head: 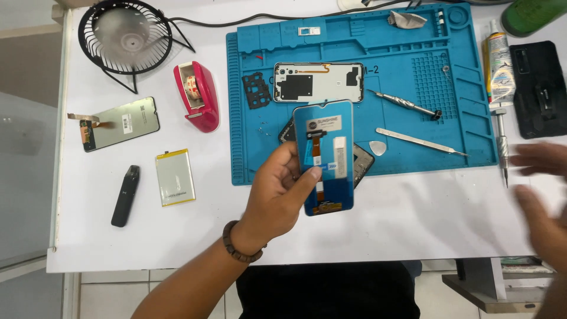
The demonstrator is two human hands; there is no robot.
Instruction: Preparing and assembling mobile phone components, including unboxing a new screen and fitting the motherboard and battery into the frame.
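Currently we hold the blue-backed replacement screen (323, 156) clamped in our left hand (277, 195), above the counter's (413, 218) near edge at six o'clock of the stripped phone frame (319, 81). Our right hand (540, 189), blurred at three o'clock, spreads open and empty. We judge disassembly done; the screen remains unfitted.
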